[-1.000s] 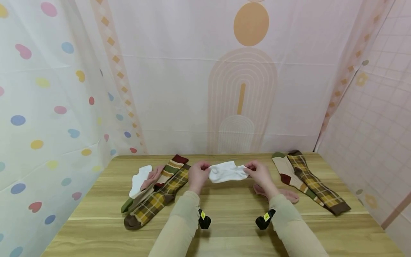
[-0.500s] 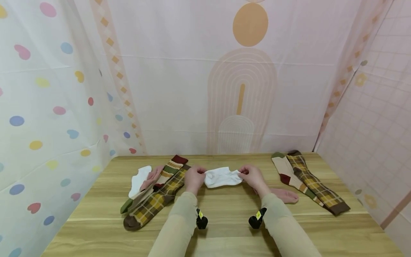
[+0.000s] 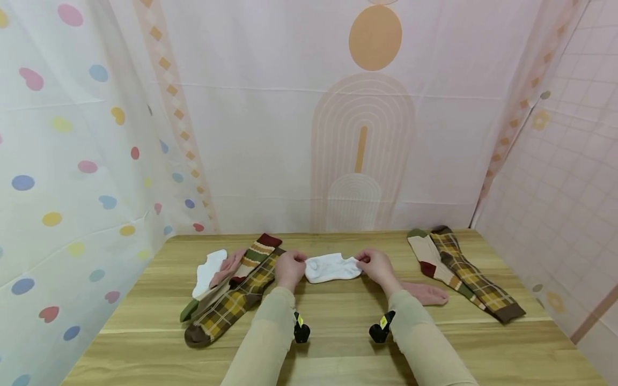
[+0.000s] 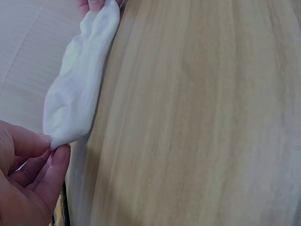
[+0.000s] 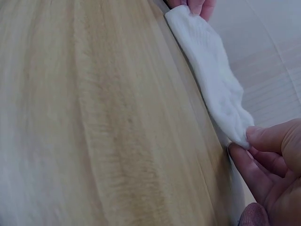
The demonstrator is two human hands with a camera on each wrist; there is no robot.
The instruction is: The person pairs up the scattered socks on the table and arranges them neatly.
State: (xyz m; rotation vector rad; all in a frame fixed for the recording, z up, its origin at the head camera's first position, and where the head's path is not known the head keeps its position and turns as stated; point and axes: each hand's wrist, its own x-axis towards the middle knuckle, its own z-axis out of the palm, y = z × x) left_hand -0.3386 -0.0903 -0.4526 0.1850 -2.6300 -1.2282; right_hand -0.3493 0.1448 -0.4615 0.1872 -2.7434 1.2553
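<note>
A short white ankle sock (image 3: 332,268) is stretched sideways between both hands over the middle of the wooden table. My left hand (image 3: 289,269) pinches one end of it between thumb and fingers, as the left wrist view shows up close on the sock (image 4: 77,89). At the other end, my right hand (image 3: 377,267) pinches the sock (image 5: 209,66) with thumb and forefinger. Under the right forearm lies a pink sock (image 3: 425,294), partly hidden by the sleeve.
To the left lie another white sock (image 3: 210,272), a pink sock (image 3: 226,268), a striped sock (image 3: 258,257) and a yellow-brown plaid sock (image 3: 232,310), overlapping. On the right are a striped sock (image 3: 427,254) and a plaid sock (image 3: 475,276). Patterned curtain (image 3: 270,134) hangs behind the table.
Both hands have moved the white sock slightly left and lower in the head view, nearer the table. Their grip on its two ends stays the same.
</note>
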